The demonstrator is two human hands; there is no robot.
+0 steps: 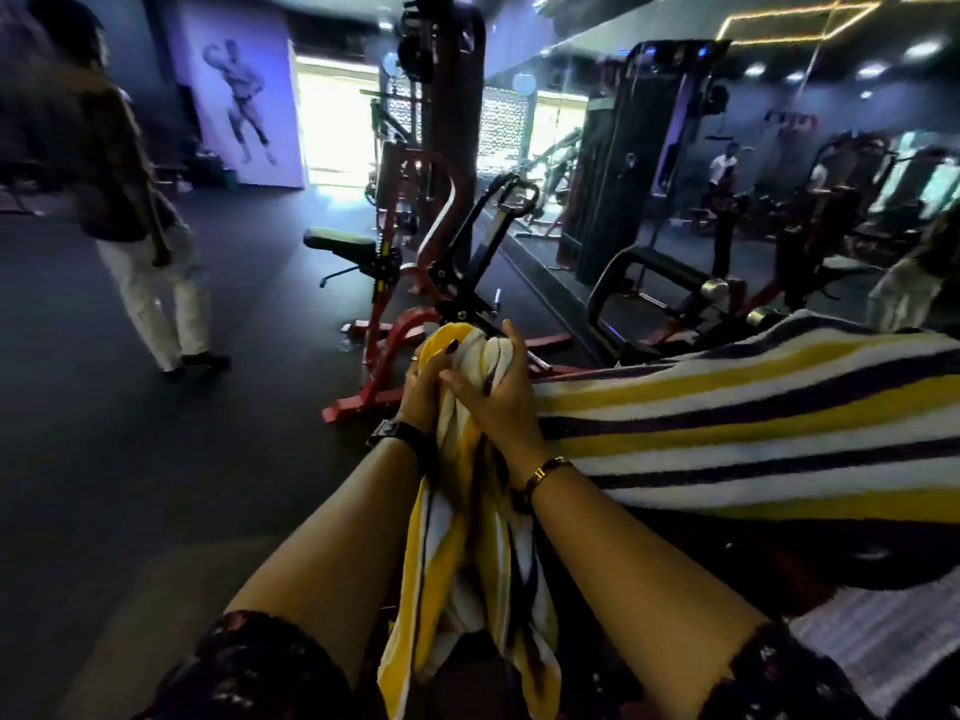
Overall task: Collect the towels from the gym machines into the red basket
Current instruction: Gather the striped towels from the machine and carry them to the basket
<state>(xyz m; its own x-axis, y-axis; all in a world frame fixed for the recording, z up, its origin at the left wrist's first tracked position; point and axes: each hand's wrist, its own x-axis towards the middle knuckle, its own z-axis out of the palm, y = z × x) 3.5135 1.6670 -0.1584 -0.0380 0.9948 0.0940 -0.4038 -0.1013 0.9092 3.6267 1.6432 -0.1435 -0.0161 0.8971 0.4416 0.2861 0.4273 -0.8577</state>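
Observation:
A yellow, white and purple striped towel point(467, 553) hangs bunched between my forearms in the middle of the head view. My left hand point(423, 389) grips its gathered top from the left. My right hand point(498, 392) curls round the same bunch from the right. A second striped towel point(753, 428) lies spread flat at the right, draped over something hidden beneath it. A paler striped cloth point(883, 646) shows at the bottom right corner. No red basket is in view.
Red and black gym machines point(415, 283) stand just ahead on the dark floor. A black seat pad point(340, 241) sits left of them. A person in white trousers point(156, 298) walks at the left. A mirror wall point(779, 174) runs along the right.

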